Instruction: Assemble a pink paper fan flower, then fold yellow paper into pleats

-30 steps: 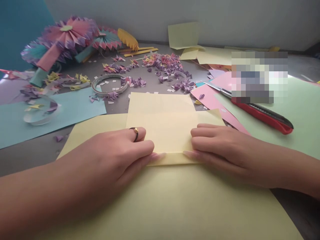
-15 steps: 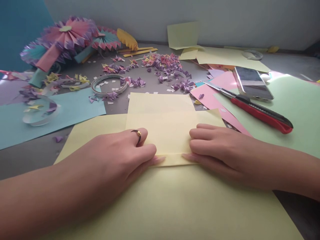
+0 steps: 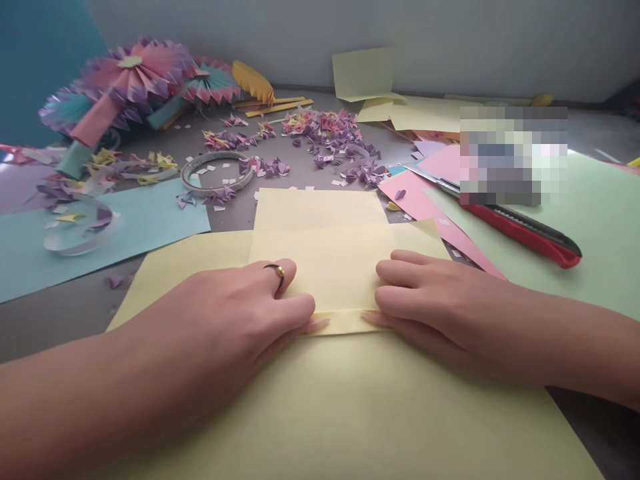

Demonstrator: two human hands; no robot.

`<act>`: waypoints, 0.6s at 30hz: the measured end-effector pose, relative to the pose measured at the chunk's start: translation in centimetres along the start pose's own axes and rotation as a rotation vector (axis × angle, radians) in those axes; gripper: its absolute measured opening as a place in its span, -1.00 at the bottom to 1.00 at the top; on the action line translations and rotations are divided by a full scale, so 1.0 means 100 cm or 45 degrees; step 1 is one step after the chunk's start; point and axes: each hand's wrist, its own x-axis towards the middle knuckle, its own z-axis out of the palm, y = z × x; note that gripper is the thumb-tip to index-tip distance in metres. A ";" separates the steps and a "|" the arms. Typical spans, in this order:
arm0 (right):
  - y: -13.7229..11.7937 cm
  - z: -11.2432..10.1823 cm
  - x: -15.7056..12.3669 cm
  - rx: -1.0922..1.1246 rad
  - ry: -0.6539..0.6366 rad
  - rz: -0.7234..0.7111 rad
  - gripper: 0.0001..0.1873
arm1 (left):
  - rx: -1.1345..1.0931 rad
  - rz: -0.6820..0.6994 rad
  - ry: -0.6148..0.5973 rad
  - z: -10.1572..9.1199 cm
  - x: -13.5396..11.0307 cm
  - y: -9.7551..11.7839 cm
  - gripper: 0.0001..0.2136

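A pale yellow sheet of paper (image 3: 320, 247) has a narrow folded strip along its near edge. My left hand (image 3: 240, 307), with a dark ring carrying a gold bead, is closed on the left end of that fold, its thumb lying along the strip. At the right end, my right hand (image 3: 430, 303) grips the same fold, fingers curled and thumb pointing inward. Between the two thumbs a short stretch of the fold shows. Beneath lies a larger yellow sheet (image 3: 350, 413).
A red and black utility knife (image 3: 525, 233) lies on green paper (image 3: 600, 220) with its blade out. Left of centre sits a tape roll (image 3: 217, 175) among paper scraps (image 3: 330, 130). Folded paper fans (image 3: 137, 70) stand at the back left. A blue sheet (image 3: 145, 220) lies left; a patch at right is pixelated.
Both hands stay on the fold with almost no movement. The view has shifted very slightly, and a pixelated patch now covers the area where a phone was visible.
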 end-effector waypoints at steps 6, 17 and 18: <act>0.000 0.000 0.001 -0.029 -0.025 -0.011 -0.69 | -0.024 0.053 -0.020 -0.002 0.003 -0.002 -0.74; 0.000 0.000 0.000 -0.036 -0.046 -0.015 -0.70 | 0.325 0.123 0.158 -0.005 0.000 0.006 -0.74; 0.000 0.000 0.000 -0.031 -0.039 -0.018 -0.70 | 0.433 0.163 0.218 -0.006 -0.001 0.008 -0.76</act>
